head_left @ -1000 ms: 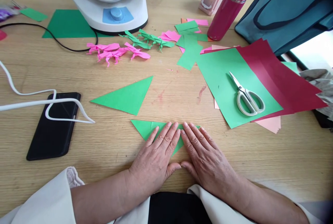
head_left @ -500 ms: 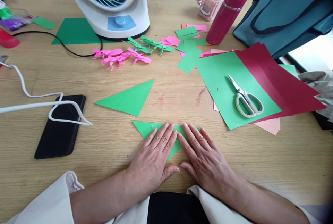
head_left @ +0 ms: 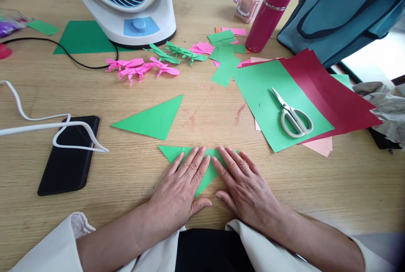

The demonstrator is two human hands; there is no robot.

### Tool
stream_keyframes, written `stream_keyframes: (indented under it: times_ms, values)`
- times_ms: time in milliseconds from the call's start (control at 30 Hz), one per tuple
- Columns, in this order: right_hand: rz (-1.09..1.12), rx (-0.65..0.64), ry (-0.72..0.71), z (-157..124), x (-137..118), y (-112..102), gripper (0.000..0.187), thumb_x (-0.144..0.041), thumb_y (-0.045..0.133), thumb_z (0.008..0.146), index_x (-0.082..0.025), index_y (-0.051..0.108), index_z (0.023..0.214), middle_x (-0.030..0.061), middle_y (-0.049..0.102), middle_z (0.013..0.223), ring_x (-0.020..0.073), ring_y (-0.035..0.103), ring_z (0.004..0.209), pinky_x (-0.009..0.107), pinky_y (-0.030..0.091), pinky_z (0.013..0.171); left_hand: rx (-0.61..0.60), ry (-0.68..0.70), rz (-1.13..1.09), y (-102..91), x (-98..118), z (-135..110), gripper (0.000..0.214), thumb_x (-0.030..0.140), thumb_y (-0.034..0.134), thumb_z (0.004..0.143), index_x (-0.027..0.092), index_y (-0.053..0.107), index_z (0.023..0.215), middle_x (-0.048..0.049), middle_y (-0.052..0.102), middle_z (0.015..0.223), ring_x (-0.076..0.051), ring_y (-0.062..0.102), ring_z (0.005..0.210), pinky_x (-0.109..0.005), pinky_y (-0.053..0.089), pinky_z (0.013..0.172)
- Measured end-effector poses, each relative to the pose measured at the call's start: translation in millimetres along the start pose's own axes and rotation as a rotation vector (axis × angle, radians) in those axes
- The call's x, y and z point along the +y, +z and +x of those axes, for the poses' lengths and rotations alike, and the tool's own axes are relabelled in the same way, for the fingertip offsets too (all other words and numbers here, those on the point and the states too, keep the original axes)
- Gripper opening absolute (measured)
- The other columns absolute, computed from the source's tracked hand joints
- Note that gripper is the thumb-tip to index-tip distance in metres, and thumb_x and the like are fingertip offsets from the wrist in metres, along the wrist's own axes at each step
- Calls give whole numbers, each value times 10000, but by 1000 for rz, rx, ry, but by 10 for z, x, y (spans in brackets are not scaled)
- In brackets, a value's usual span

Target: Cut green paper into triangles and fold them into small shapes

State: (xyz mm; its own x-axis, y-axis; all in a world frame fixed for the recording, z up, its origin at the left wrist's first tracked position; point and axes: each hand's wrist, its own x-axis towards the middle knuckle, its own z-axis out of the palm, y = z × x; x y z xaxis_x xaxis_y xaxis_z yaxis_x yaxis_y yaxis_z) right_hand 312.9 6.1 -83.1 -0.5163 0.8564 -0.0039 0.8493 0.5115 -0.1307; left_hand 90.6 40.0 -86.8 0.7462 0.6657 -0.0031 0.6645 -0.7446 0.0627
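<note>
Both hands were down flat on the desk [head_left: 316, 187], fingers spread and gripping nothing. The left hand [head_left: 180, 187] and right hand [head_left: 243, 187] pressed side by side on a folded green triangle [head_left: 207, 171], which lay beneath the fingers, its points peeking out past the fingertips. Just beyond the left fingers lay a second green triangle [head_left: 152, 119]. Scissors [head_left: 292, 114] rested on a green sheet [head_left: 262, 95], well off beyond the right fingers.

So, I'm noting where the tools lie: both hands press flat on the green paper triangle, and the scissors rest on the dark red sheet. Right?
Not quite. In the head view the scissors rest on the green sheet, not the dark red sheet. Both the left hand and right hand do press the green paper triangle.
</note>
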Motion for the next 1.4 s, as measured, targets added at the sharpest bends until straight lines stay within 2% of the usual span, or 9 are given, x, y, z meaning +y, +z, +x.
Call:
stream_keyframes:
  times_ms: [200, 333, 533, 700, 833, 967, 1067, 1200, 1400]
  values:
    - [-46, 23, 19, -2, -50, 20, 722, -504, 415, 991, -23, 319, 1522, 185, 225, 1619, 310, 233, 1493, 497, 236, 1196, -2, -10, -6, 3, -59, -106, 824, 689, 334, 928, 97, 389, 1498, -149, 295, 1606, -300, 250, 1490, -476, 189, 1193]
    - [-59, 52, 45, -8, -82, 35, 746, -515, 435, 978, 10, 345, 1501, 244, 244, 1599, 338, 214, 1497, 506, 252, 1187, -24, -27, 19, -22, -91, -195, 821, 670, 352, 934, 89, 355, 1514, -159, 299, 1603, -311, 247, 1488, -489, 206, 1184]
    - [-90, 66, 148, -42, -71, 37, 792, -537, 429, 971, 51, 327, 1492, 278, 244, 1586, 370, 217, 1489, 533, 256, 1176, -44, -72, 19, -55, -143, -344, 864, 719, 333, 909, 106, 351, 1517, -113, 307, 1605, -317, 252, 1483, -509, 187, 1189]
    - [-131, 81, 223, -67, -27, 45, 770, -511, 406, 987, 75, 329, 1482, 286, 245, 1581, 393, 246, 1474, 562, 242, 1168, -68, -81, 55, -112, -181, -426, 770, 624, 374, 952, 124, 315, 1534, -106, 273, 1620, -341, 215, 1492, -544, 198, 1175]
    - [-135, 82, 219, -69, -11, 53, 758, -505, 400, 989, 70, 335, 1479, 278, 256, 1581, 384, 252, 1473, 551, 234, 1172, -66, -65, 65, -193, -141, -341, 788, 637, 359, 952, 82, 344, 1512, -129, 284, 1612, -356, 199, 1493, -562, 184, 1173]
    - [-125, 89, 209, -67, -7, 54, 756, -504, 404, 988, 61, 330, 1485, 277, 262, 1581, 376, 247, 1476, 547, 235, 1170, -37, 0, 31, -182, 7, -115, 839, 678, 364, 928, 89, 315, 1524, -122, 279, 1615, -327, 220, 1492, -530, 156, 1189]
    - [-115, 89, 212, -69, -4, 50, 747, -502, 402, 990, 47, 329, 1491, 269, 269, 1582, 370, 259, 1471, 543, 242, 1166, -38, 52, -15, -107, 123, 56, 873, 706, 339, 917, 88, 296, 1531, -110, 268, 1618, -315, 225, 1492, -506, 162, 1190]
    - [-103, 94, 225, -70, 13, 37, 729, -501, 389, 995, 25, 339, 1497, 245, 280, 1587, 365, 278, 1461, 536, 236, 1167, -57, 28, -38, -5, 177, 158, 853, 685, 290, 942, 74, 279, 1536, -112, 232, 1625, -300, 218, 1497, -477, 146, 1195]
    - [-27, 44, 109, -49, 56, 8, 626, -451, 398, 1004, -134, 331, 1540, 71, 277, 1623, 330, 266, 1469, 514, 234, 1179, -20, 53, -23, 45, 130, 127, 840, 672, 290, 950, 76, 269, 1540, -110, 204, 1629, -274, 193, 1509, -442, 53, 1206]
